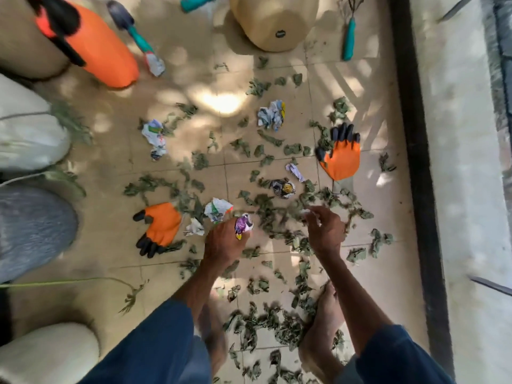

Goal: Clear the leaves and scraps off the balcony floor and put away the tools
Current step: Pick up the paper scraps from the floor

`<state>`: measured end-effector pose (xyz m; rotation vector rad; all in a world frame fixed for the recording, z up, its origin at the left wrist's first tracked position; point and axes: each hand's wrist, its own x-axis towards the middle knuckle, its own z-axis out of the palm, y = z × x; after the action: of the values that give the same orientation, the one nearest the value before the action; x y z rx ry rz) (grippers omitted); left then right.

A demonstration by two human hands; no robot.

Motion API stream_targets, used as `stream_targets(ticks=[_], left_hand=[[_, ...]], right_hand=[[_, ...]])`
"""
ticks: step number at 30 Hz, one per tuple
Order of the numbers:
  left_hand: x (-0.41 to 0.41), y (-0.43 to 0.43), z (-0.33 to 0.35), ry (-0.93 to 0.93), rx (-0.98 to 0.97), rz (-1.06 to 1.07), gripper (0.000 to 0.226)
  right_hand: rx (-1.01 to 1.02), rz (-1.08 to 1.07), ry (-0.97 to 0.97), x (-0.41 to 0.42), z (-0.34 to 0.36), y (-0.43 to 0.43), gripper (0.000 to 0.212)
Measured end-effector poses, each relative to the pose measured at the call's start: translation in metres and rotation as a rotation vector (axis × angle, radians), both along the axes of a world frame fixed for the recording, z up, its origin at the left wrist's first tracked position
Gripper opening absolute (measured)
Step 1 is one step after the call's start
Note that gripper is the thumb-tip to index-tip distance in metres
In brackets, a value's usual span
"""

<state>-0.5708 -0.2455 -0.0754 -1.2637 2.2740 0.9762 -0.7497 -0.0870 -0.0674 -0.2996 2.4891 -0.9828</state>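
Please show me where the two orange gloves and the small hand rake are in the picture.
Left orange glove [163, 224]: head view, on its orange palm.
Right orange glove [343, 162]: head view, on its orange palm.
Hand rake [348, 42]: head view, on its teal handle.

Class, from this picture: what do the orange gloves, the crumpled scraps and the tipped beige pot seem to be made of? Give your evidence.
Orange gloves: matte, limp fabric; black fingertips look rubber- or plastic-coated.
Crumpled scraps: printed paper or thin wrapper film, sharply creased; blur leaves it open.
Beige pot: probably moulded plastic, smooth and evenly coloured, faint sheen.
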Motion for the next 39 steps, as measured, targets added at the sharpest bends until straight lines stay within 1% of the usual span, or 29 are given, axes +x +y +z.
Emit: stream_targets(ticks=[1,2,3,5,6,7,9,11,14,16,17,18,19,21,22,25,28,30,32,33,34,35,36,37,39], left_hand=[[0.009,-0.007,0.008,0.003,0.007,0.050,0.035],[0.020,-0.014,0.012,-0.003,0.019,0.100,0.029],[0.030,-0.020,0.016,-0.026,0.033,0.133,0.026],[0.054,-0.031,0.018,-0.099,0.043,0.161,0.030],[0.067,-0.037,0.018,-0.129,0.055,0.186,0.033],[0.080,-0.041,0.017,-0.142,0.075,0.216,0.035],[0.104,-0.045,0.015,-0.111,0.105,0.249,0.033],[0.125,-0.048,0.012,-0.092,0.133,0.263,0.031],[0.150,-0.054,0.008,-0.125,0.163,0.271,0.047],[0.164,-0.057,0.004,-0.143,0.166,0.280,0.052],[0.169,-0.058,0.004,-0.144,0.180,0.281,0.053],[0.174,-0.059,0.003,-0.141,0.200,0.282,0.053],[0.177,-0.059,0.002,-0.142,0.224,0.287,0.054],[0.188,-0.060,-0.003,-0.153,0.272,0.315,0.056],[0.193,-0.060,-0.004,-0.161,0.289,0.328,0.058],[0.205,-0.058,-0.005,-0.164,0.341,0.358,0.062],[0.213,-0.060,-0.011,-0.130,0.322,0.353,0.062],[0.214,-0.063,-0.017,-0.099,0.278,0.329,0.062],[0.212,-0.066,-0.025,-0.067,0.217,0.295,0.058],[0.209,-0.068,-0.027,-0.043,0.186,0.272,0.051],[0.205,-0.069,-0.029,-0.006,0.153,0.246,0.042],[0.200,-0.071,-0.032,0.031,0.119,0.222,0.032],[0.197,-0.072,-0.037,0.053,0.090,0.204,0.026],[0.194,-0.073,-0.041,0.066,0.060,0.182,0.024],[0.187,-0.074,-0.049,0.066,-0.002,0.129,0.024]], right_hand=[[-0.024,0.026,-0.020,0.005,0.000,-0.002,0.028],[-0.045,0.054,-0.069,0.010,0.001,-0.003,0.029],[-0.084,0.074,-0.139,0.017,-0.001,-0.005,0.025],[-0.111,0.102,-0.244,0.035,-0.001,-0.011,0.013],[-0.091,0.135,-0.252,0.045,-0.001,-0.016,0.011],[-0.083,0.162,-0.276,0.056,-0.005,-0.021,0.014],[-0.055,0.185,-0.346,0.076,-0.007,-0.035,0.020],[0.045,0.221,-0.364,0.094,-0.014,-0.050,0.023],[0.254,0.267,-0.356,0.114,-0.026,-0.060,0.038],[0.325,0.239,-0.355,0.128,-0.034,-0.061,0.048],[0.350,0.246,-0.329,0.134,-0.038,-0.061,0.049],[0.375,0.267,-0.321,0.138,-0.039,-0.062,0.047],[0.380,0.274,-0.329,0.141,-0.039,-0.062,0.039],[0.352,0.277,-0.368,0.148,-0.037,-0.065,0.021],[0.333,0.300,-0.373,0.150,-0.036,-0.067,0.016],[0.293,0.395,-0.327,0.161,-0.038,-0.073,0.014],[0.259,0.429,-0.321,0.172,-0.037,-0.091,0.017],[0.259,0.548,-0.221,0.183,-0.044,-0.105,0.022],[0.272,0.717,-0.134,0.197,-0.060,-0.115,0.040],[0.293,0.787,-0.093,0.205,-0.072,-0.117,0.050],[0.324,0.836,-0.075,0.209,-0.080,-0.116,0.055],[0.370,0.877,-0.059,0.213,-0.086,-0.117,0.051],[0.394,0.888,-0.085,0.217,-0.090,-0.117,0.042],[0.425,0.884,-0.101,0.219,-0.097,-0.116,0.038],[0.475,0.871,-0.065,0.221,-0.109,-0.114,0.043]])
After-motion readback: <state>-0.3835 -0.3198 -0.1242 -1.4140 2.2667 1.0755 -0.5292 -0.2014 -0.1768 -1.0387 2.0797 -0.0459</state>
